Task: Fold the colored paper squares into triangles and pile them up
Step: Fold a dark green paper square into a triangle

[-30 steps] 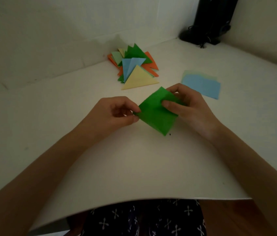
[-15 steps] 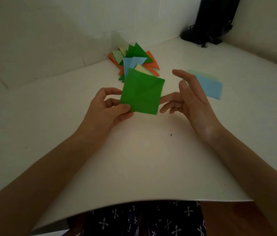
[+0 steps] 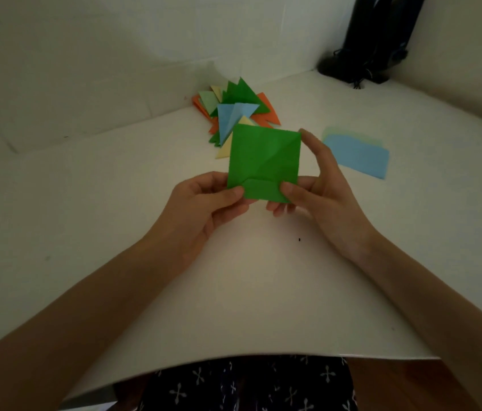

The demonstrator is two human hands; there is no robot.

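Head view gives us two hands and one sheet in play: a single green square point(image 3: 263, 155) held up above the worktop point(image 3: 234, 292), tilted toward us, in front of the near tip of the pile. Our left hand point(image 3: 204, 209) pinches its lower left corner between thumb and curled fingers. Our right hand point(image 3: 322, 191) pinches the lower right corner with the thumb, while its forefinger reaches up to the top right corner. Along the bottom edge, between the two thumbs, one narrow flap is turned up, and faint creases cross the face of the paper. Behind it lies one pile of triangles point(image 3: 234, 111), fanned out and overlapping so that we cannot count them exactly. We make out five colours: orange, dark green, light green, blue and pale yellow, with orange and dark green each showing more than one point. To the right, well apart from the pile, one blue sheet point(image 3: 355, 158) lies flat on top of at least one pale green sheet point(image 3: 349, 134), whose edge peeks out at the far side. One tiny dark speck point(image 3: 300, 239) sits on the worktop near our right wrist. The worktop is plain white, with its curved front edge close to us and dark fabric point(image 3: 248, 384) with small white crosses below it. Pale walls point(image 3: 85, 54) meet it at the back, and one tall dark object point(image 3: 379, 40) with thin cables stands in the far right corner in dim light.
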